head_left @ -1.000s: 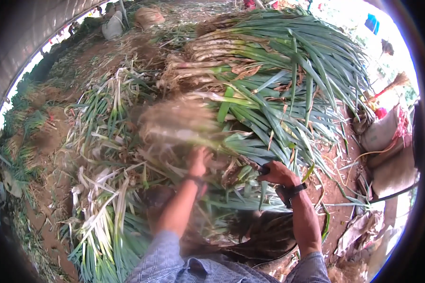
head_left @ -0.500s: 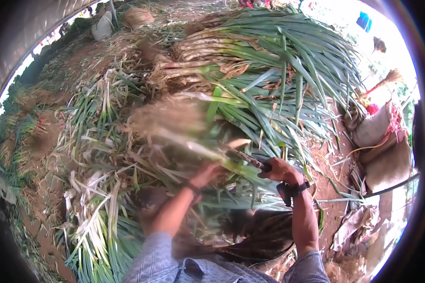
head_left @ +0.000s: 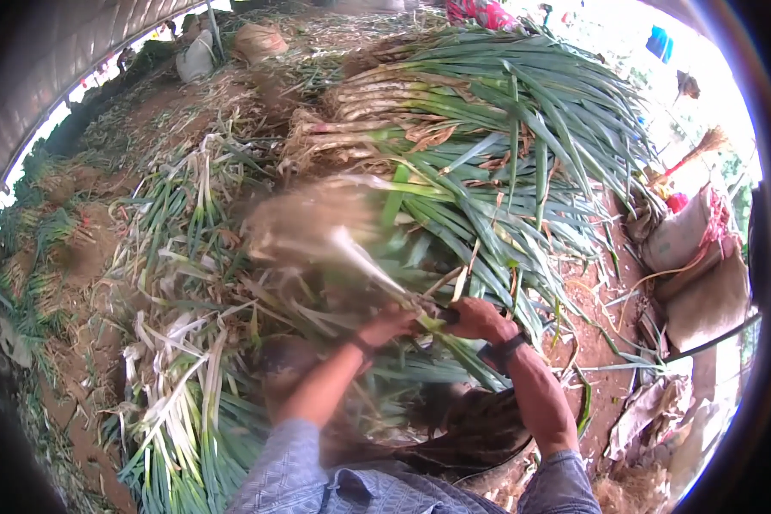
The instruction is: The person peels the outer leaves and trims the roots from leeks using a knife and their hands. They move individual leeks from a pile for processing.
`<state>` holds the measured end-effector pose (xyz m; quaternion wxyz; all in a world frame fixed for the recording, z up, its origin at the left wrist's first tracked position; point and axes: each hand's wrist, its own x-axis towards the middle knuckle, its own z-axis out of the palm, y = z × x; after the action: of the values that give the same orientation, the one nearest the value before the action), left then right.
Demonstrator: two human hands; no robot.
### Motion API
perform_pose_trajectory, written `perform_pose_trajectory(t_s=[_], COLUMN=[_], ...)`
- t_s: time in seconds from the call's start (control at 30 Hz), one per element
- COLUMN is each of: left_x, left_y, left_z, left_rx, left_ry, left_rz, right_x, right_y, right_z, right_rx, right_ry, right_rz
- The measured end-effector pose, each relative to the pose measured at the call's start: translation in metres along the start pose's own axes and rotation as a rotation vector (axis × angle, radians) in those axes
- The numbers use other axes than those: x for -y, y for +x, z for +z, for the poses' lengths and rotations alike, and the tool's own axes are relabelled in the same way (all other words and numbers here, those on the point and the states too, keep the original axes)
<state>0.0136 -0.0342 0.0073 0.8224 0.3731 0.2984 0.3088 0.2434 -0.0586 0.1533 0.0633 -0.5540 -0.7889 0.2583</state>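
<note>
My left hand (head_left: 391, 324) is closed around a green onion (head_left: 361, 259) with a long white stem. The stem slants up and left from the grip, and its upper end blurs into a brown root mass. Close beside it on the right, my right hand (head_left: 481, 320) grips a dark-handled knife (head_left: 448, 315). The knife lies against the onion's green part, its blade mostly hidden among leaves and fingers. Beyond my hands lies a big heap of untrimmed green onions (head_left: 522, 111), roots to the left and leaves to the right.
Paler, stripped-looking green onions (head_left: 184, 403) are piled at my left. Loose leaf scraps and soil cover the ground (head_left: 86, 343). Sacks (head_left: 702, 257) stand at the right, and a white sack (head_left: 195, 56) is at the far left. My dark-trousered leg (head_left: 480, 428) is bent below my hands.
My right hand has moved left and slightly down, bringing the knife against the onion beside my left hand. The onion's stem now slants more steeply. The view has shifted a little.
</note>
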Motion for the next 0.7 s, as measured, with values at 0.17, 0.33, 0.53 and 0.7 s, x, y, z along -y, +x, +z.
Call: perform_pose_trajectory(t_s=[0.17,0.33,0.53,0.7], left_x=[-0.007,-0.021,-0.015,0.008], left_y=[-0.006,-0.009,0.004,0.010], left_z=[0.009,-0.012,-0.057,-0.090], left_rx=[-0.165,-0.435,-0.759,-0.770], left_ry=[0.015,-0.082,-0.166,-0.054], left_rz=[0.059,0.289,0.298,0.426], right_x=[0.010,-0.004,-0.025,-0.034], right_y=[0.018,0.001,-0.027,-0.030], right_z=[-0.012,-0.031,-0.031,-0.022], right_rx=[0.049,0.181,0.255,0.252], right_ry=[0.005,0.008,0.012,-0.017], right_rz=[0.028,0.038,0.102,0.131])
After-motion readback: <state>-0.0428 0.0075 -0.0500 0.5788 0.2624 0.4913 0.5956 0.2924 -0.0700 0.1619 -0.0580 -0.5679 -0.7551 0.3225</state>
